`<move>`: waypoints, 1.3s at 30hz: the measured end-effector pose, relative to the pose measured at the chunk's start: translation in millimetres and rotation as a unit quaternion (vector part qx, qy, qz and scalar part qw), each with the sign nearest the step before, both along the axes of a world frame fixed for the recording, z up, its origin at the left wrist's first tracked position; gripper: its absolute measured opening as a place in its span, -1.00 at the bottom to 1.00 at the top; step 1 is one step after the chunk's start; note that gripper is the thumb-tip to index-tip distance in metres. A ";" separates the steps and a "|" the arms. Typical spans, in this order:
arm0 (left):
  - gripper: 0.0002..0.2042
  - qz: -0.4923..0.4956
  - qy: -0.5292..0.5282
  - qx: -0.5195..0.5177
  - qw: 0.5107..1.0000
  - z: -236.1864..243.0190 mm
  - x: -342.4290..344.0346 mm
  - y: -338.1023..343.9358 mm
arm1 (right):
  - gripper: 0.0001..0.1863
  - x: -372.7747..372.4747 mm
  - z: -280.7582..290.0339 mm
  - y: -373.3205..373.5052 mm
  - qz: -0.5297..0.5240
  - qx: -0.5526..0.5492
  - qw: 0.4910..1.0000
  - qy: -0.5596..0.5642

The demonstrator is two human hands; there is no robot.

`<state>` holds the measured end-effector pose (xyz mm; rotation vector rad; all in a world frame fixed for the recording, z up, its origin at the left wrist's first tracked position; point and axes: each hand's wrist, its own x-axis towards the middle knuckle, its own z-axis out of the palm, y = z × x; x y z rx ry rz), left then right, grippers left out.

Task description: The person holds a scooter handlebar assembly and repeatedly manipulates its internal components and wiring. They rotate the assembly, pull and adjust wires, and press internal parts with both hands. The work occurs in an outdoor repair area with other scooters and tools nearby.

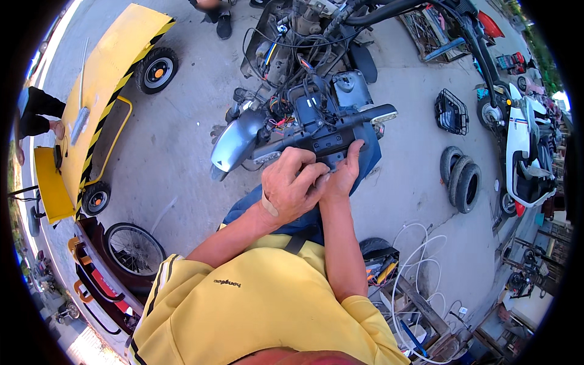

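Observation:
In front of my body is a black plastic panel point(328, 143), a wide bar with a clear lamp at each end. My right hand point(340, 176) grips its lower edge, thumb up along the right side and fingers mostly hidden. Beside it, my left hand point(291, 185) is closed, its thumb and fingertips drawn together near the right palm; whatever they pinch is too small or hidden to make out. A bandage point(269, 205) sits on my left wrist. Behind the panel lies a stripped scooter front point(298, 67) with bare wiring point(281, 112). A silver-blue rounded shell point(239, 141) is left of the panel.
At left stands a yellow cart point(112, 67) with wheels and a brush on it; a person's hand point(58, 128) is beside it. Loose tyres point(465, 182), a black wire basket point(451, 112) and a white scooter point(523, 146) are at right. White tubing point(398, 286) coils at lower right.

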<state>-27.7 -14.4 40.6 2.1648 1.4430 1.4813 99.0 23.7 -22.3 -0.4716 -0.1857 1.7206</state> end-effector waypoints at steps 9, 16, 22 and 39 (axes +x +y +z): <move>-0.82 -0.150 -0.263 -0.060 0.951 13.9 -21.6 -11.8 | -0.34 9.7 43.9 6.7 -0.084 -0.081 0.986 -0.120; -0.89 -0.184 -0.472 -0.168 0.846 40.0 -49.1 -15.0 | -0.36 3.8 53.9 12.9 -0.111 -0.052 0.984 -0.129; -0.78 -0.184 -0.578 -0.289 0.741 31.5 -82.4 11.4 | -0.37 -2.8 59.3 18.2 -0.118 -0.034 0.985 -0.122; -0.49 -0.056 0.023 0.017 0.998 -6.5 -67.1 157.2 | -0.39 10.5 65.6 13.4 -0.104 -0.050 0.983 -0.141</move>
